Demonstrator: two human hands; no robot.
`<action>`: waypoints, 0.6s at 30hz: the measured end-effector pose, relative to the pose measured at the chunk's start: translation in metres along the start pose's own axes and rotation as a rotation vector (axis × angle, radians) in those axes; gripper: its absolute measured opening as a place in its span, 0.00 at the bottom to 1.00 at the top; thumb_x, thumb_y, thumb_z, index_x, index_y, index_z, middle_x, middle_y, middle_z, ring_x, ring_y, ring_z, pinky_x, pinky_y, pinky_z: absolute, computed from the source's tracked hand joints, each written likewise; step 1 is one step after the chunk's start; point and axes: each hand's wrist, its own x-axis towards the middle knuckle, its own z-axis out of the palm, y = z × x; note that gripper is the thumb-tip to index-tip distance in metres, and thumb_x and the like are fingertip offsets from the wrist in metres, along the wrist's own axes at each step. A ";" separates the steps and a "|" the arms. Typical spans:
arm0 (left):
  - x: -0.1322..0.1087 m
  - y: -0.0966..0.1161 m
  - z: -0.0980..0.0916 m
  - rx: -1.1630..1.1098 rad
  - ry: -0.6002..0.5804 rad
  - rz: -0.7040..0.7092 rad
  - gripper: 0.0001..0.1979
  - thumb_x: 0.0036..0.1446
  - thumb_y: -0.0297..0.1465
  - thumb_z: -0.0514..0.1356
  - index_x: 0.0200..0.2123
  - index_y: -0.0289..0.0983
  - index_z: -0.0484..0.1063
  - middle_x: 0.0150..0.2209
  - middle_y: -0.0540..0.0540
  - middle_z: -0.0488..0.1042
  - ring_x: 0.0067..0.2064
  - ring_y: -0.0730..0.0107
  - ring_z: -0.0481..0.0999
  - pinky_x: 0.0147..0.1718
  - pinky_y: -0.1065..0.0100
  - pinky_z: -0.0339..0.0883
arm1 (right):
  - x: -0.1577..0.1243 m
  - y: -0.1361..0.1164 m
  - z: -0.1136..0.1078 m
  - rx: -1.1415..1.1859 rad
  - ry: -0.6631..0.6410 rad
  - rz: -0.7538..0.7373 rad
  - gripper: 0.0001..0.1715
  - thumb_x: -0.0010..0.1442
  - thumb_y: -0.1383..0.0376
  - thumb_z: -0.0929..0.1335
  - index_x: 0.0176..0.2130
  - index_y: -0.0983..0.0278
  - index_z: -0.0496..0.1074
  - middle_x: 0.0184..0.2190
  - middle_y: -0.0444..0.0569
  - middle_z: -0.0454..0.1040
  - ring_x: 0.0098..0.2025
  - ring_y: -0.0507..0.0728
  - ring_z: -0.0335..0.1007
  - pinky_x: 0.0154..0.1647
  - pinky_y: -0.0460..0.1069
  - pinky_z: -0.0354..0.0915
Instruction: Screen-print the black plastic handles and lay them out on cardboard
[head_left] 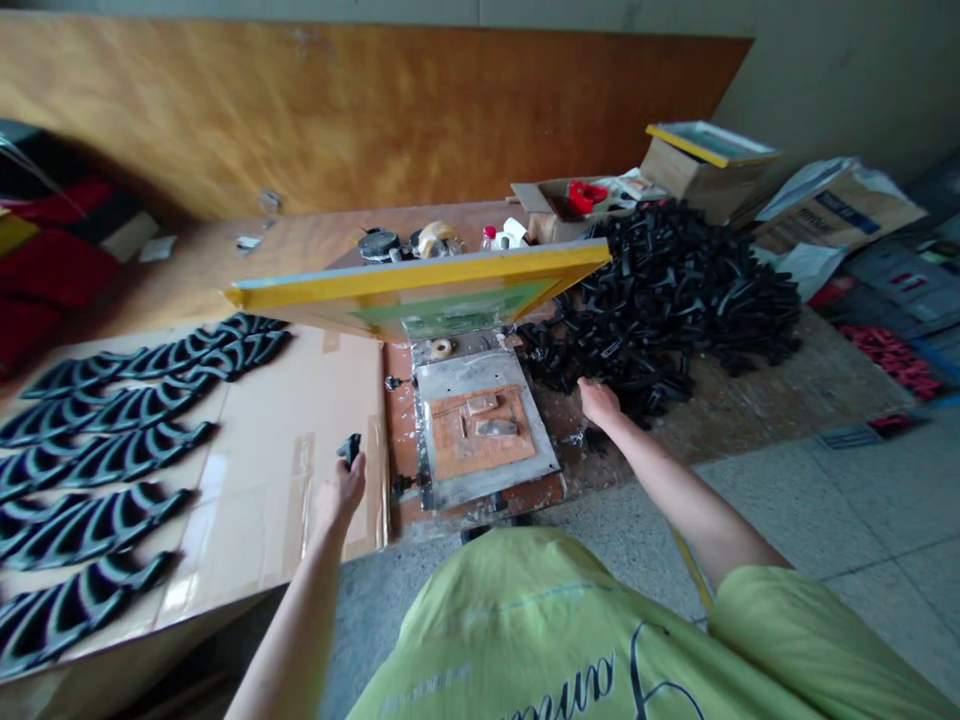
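Observation:
My left hand [343, 490] is raised over the cardboard on the left, its fingers closed around a small black plastic part [349, 448]. My right hand [599, 402] reaches to the near edge of a big heap of black plastic parts [675, 285]. Its fingers look curled in; whatever they grip is hidden against the dark heap. Between the hands lies a flat metal plate [442, 490] bearing a brown square [446, 450] with small blocks fixed on it. Above its far end, a yellow-edged screen frame [420, 278] stands tilted up.
Curved rows of black parts [105, 510] lie on the cardboard sheet [262, 470] at left. A tape roll [441, 348] rests behind the plate. Farther back are a red-capped bottle [489, 237], an open carton [551, 215] and a second frame [712, 145] on a box.

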 end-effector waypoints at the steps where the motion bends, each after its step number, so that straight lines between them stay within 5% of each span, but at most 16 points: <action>1: 0.008 -0.013 -0.001 0.145 0.008 -0.016 0.23 0.58 0.50 0.48 0.30 0.37 0.69 0.32 0.31 0.78 0.37 0.44 0.80 0.33 0.54 0.71 | 0.004 0.013 0.001 0.003 -0.020 0.011 0.19 0.61 0.76 0.64 0.49 0.67 0.74 0.40 0.63 0.78 0.43 0.62 0.77 0.45 0.55 0.69; 5: 0.021 -0.048 0.007 0.360 -0.034 -0.064 0.31 0.58 0.52 0.46 0.40 0.30 0.74 0.44 0.21 0.77 0.50 0.35 0.77 0.44 0.49 0.70 | 0.007 0.034 0.001 0.044 -0.036 -0.024 0.25 0.57 0.76 0.68 0.52 0.59 0.74 0.43 0.52 0.80 0.43 0.57 0.78 0.45 0.50 0.71; 9: 0.022 -0.043 0.003 0.379 0.046 -0.079 0.37 0.56 0.56 0.48 0.50 0.29 0.72 0.51 0.21 0.74 0.54 0.32 0.73 0.49 0.44 0.66 | 0.008 0.024 -0.023 0.330 0.020 -0.055 0.33 0.55 0.71 0.72 0.60 0.58 0.69 0.50 0.52 0.75 0.34 0.53 0.78 0.35 0.47 0.74; 13: 0.014 0.025 -0.028 0.007 0.189 0.124 0.27 0.57 0.51 0.53 0.47 0.37 0.72 0.46 0.34 0.77 0.51 0.46 0.75 0.51 0.50 0.67 | 0.001 -0.026 -0.042 0.749 0.048 -0.181 0.18 0.56 0.62 0.73 0.46 0.64 0.78 0.45 0.52 0.76 0.26 0.51 0.76 0.30 0.48 0.72; 18: -0.009 0.156 -0.078 -0.993 0.205 0.407 0.25 0.60 0.54 0.52 0.46 0.42 0.70 0.30 0.48 0.73 0.33 0.67 0.75 0.34 0.66 0.72 | -0.020 -0.108 -0.012 0.647 0.189 -0.347 0.16 0.57 0.52 0.72 0.35 0.62 0.76 0.35 0.49 0.80 0.36 0.57 0.77 0.38 0.49 0.68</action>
